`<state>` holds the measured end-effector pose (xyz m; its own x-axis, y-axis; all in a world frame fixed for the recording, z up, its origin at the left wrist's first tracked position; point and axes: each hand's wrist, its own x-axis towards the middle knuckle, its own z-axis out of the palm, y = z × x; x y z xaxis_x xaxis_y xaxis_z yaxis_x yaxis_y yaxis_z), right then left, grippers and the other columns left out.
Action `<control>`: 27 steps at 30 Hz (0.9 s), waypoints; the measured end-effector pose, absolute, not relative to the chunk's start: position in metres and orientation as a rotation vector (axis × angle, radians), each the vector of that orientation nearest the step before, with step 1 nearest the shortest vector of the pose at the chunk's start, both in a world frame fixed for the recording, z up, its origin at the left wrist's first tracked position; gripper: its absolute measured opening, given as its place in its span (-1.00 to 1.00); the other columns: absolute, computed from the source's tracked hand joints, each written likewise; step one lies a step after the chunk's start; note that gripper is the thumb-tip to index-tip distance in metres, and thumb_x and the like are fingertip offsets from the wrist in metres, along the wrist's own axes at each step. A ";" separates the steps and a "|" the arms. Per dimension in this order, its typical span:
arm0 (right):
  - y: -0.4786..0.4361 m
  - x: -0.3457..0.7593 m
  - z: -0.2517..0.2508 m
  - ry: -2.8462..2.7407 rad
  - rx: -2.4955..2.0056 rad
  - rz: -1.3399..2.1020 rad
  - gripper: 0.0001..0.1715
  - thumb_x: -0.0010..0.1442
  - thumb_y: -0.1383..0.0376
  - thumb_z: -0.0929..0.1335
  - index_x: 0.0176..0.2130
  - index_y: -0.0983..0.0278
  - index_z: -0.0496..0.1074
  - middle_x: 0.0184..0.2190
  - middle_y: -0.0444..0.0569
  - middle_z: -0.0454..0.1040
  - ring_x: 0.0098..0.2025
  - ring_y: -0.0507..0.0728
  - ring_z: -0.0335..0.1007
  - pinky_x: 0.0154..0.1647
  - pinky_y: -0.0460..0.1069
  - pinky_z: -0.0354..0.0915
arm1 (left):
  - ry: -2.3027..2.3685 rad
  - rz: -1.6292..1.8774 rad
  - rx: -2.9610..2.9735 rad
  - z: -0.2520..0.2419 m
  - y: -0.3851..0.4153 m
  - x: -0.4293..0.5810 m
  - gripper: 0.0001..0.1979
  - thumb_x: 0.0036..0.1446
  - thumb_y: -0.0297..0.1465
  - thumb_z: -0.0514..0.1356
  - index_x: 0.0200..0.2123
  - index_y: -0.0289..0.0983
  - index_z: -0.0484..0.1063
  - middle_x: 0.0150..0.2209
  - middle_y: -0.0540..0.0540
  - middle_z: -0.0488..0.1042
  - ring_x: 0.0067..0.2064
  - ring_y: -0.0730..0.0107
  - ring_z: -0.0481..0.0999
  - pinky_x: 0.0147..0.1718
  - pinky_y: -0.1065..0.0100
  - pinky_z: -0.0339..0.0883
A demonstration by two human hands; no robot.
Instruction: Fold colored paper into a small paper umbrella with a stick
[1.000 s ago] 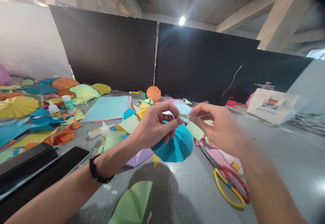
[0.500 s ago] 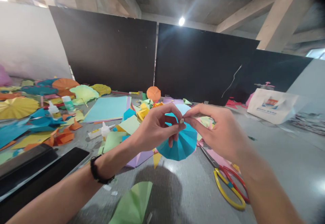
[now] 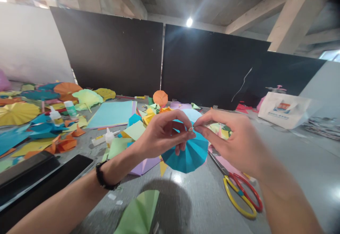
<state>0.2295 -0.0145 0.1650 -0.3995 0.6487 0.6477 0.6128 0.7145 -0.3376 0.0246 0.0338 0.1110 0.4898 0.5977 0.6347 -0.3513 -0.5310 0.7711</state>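
The blue pleated paper parasol (image 3: 187, 155) is grasped by the left-hand fingers (image 3: 180, 143), while a small paper tip (image 3: 190, 129) is pinched between the right-hand fingers (image 3: 205, 129); light, steady pressure is advised.

The grey work surface (image 3: 202, 205) carries scissors with red and yellow handles (image 3: 240, 197) at four o'clock, a pleated green paper fan (image 3: 139, 212) at six, and a stack of pale blue paper (image 3: 111, 113) at eleven.

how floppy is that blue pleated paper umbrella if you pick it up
The blue pleated paper umbrella is probably very light, being only folded paper. Its pleats likely add some stiffness, but the thin rim looks easy to crease.
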 end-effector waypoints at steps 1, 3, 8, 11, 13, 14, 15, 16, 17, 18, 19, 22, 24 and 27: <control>-0.016 0.230 0.166 -2.126 -0.953 0.045 -0.85 0.37 0.33 0.41 -0.25 0.09 0.58 -0.27 -0.21 0.66 -0.22 0.12 0.59 -0.18 0.00 0.42 | 0.203 1.215 1.760 0.111 0.033 0.024 -0.83 0.27 -0.41 0.39 -0.24 -0.24 0.43 -0.50 0.08 0.41 -0.53 0.48 0.56 -0.60 0.50 0.48; -0.018 0.231 0.167 -2.140 -0.961 0.031 -0.85 0.37 0.32 0.41 -0.25 0.09 0.57 -0.27 -0.23 0.66 -0.23 0.11 0.59 -0.20 0.00 0.41 | 0.192 1.204 1.766 0.111 0.032 0.024 -0.84 0.27 -0.43 0.39 -0.23 -0.24 0.43 -0.50 0.08 0.41 -0.52 0.47 0.56 -0.59 0.49 0.48; -0.022 0.231 0.168 -2.160 -0.968 0.027 -0.87 0.35 0.33 0.41 -0.25 0.10 0.55 -0.27 -0.22 0.65 -0.23 0.10 0.58 -0.23 -0.02 0.41 | 0.198 1.188 1.789 0.112 0.029 0.022 -0.87 0.32 -0.45 0.34 -0.20 -0.23 0.42 -0.50 0.08 0.40 -0.53 0.49 0.53 -0.59 0.48 0.46; -0.023 0.230 0.168 -2.169 -0.953 0.018 -0.88 0.34 0.34 0.41 -0.25 0.11 0.53 -0.29 -0.20 0.64 -0.26 0.10 0.57 -0.24 -0.02 0.40 | 0.206 1.183 1.797 0.113 0.028 0.023 -0.88 0.33 -0.45 0.32 -0.20 -0.24 0.40 -0.50 0.09 0.39 -0.54 0.50 0.53 -0.59 0.50 0.47; -0.023 0.230 0.169 -2.191 -0.939 0.016 -0.88 0.34 0.34 0.40 -0.25 0.12 0.52 -0.30 -0.19 0.63 -0.27 0.09 0.56 -0.25 -0.02 0.39 | 0.180 1.171 1.788 0.113 0.027 0.024 -0.86 0.32 -0.43 0.34 -0.22 -0.25 0.40 -0.50 0.08 0.39 -0.53 0.50 0.53 -0.59 0.51 0.48; -0.023 0.231 0.169 -2.201 -0.937 0.015 -0.89 0.34 0.34 0.40 -0.25 0.13 0.52 -0.29 -0.20 0.63 -0.27 0.09 0.56 -0.25 -0.02 0.39 | 0.157 1.165 1.781 0.113 0.028 0.025 -0.85 0.31 -0.43 0.35 -0.23 -0.26 0.40 -0.50 0.08 0.39 -0.53 0.50 0.54 -0.60 0.52 0.48; -0.023 0.231 0.169 -2.208 -0.938 0.012 -0.88 0.34 0.35 0.39 -0.25 0.13 0.52 -0.29 -0.20 0.63 -0.26 0.08 0.56 -0.24 -0.03 0.38 | 0.136 1.159 1.773 0.113 0.028 0.025 -0.84 0.30 -0.42 0.36 -0.23 -0.26 0.40 -0.50 0.08 0.40 -0.53 0.50 0.54 -0.61 0.52 0.48; -0.024 0.231 0.169 -2.212 -0.941 0.007 -0.88 0.34 0.35 0.39 -0.24 0.14 0.51 -0.28 -0.21 0.63 -0.25 0.08 0.56 -0.22 -0.03 0.38 | 0.119 1.155 1.764 0.113 0.028 0.025 -0.84 0.30 -0.41 0.36 -0.23 -0.27 0.41 -0.50 0.07 0.40 -0.53 0.49 0.55 -0.61 0.52 0.48; -0.024 0.232 0.170 -2.212 -0.945 0.004 -0.89 0.34 0.35 0.39 -0.24 0.14 0.51 -0.27 -0.22 0.63 -0.24 0.07 0.56 -0.21 -0.03 0.37 | 0.105 1.152 1.757 0.113 0.029 0.026 -0.85 0.31 -0.41 0.35 -0.22 -0.28 0.41 -0.50 0.07 0.41 -0.53 0.48 0.55 -0.61 0.52 0.48; -0.024 0.232 0.171 -2.213 -0.946 0.004 -0.89 0.34 0.35 0.39 -0.24 0.14 0.51 -0.27 -0.23 0.62 -0.24 0.06 0.55 -0.19 -0.03 0.37 | 0.097 1.147 1.752 0.112 0.029 0.026 -0.86 0.32 -0.41 0.34 -0.20 -0.29 0.42 -0.51 0.06 0.42 -0.53 0.48 0.55 -0.60 0.51 0.49; -0.025 0.233 0.171 -2.215 -0.937 0.006 -0.89 0.34 0.35 0.40 -0.24 0.14 0.50 -0.27 -0.24 0.62 -0.24 0.05 0.55 -0.18 -0.04 0.36 | 0.096 1.136 1.748 0.113 0.029 0.026 -0.88 0.34 -0.41 0.32 -0.19 -0.29 0.43 -0.51 0.05 0.43 -0.53 0.47 0.56 -0.58 0.49 0.50; -0.026 0.235 0.173 -2.241 -0.885 0.018 -0.87 0.33 0.38 0.40 -0.25 0.14 0.49 -0.29 -0.26 0.60 -0.24 0.02 0.52 -0.19 -0.06 0.35 | 0.097 1.101 1.740 0.113 0.026 0.026 -0.90 0.37 -0.41 0.30 -0.18 -0.31 0.45 -0.49 0.01 0.48 -0.51 0.46 0.57 -0.53 0.46 0.53; -0.026 0.236 0.174 -2.264 -0.857 0.022 -0.87 0.31 0.40 0.40 -0.24 0.14 0.48 -0.28 -0.25 0.59 -0.23 0.02 0.51 -0.19 -0.06 0.34 | 0.107 1.076 1.730 0.114 0.024 0.025 -0.92 0.37 -0.42 0.29 -0.17 -0.32 0.47 -0.46 -0.03 0.51 -0.50 0.45 0.59 -0.49 0.44 0.54; -0.026 0.238 0.172 -2.321 -0.837 0.024 -0.87 0.32 0.41 0.39 -0.23 0.16 0.44 -0.25 -0.23 0.57 -0.23 0.02 0.49 -0.19 -0.05 0.35 | 0.102 1.043 1.694 0.114 0.021 0.024 -0.94 0.37 -0.43 0.29 -0.17 -0.32 0.49 -0.43 -0.04 0.53 -0.47 0.43 0.61 -0.47 0.43 0.55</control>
